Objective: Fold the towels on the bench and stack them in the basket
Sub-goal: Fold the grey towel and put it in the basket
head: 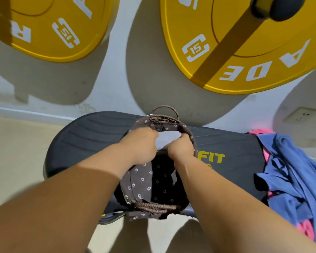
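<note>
Left hand [140,143] and right hand [181,147] curl round a folded towel [167,140] at the basket [153,207] mouth, fingertips hidden. Heaped towels [290,170] right of the basket are cropped.

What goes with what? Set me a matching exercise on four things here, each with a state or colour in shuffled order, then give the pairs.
1 folded towel
2 basket
3 towel pile
4 weight plate

a yellow, marked 15
b crumpled at the right end of the bench
c gripped by the left hand and the right hand
d lined with flowered brown cloth

Pairs: 1-c, 2-d, 3-b, 4-a.
</note>
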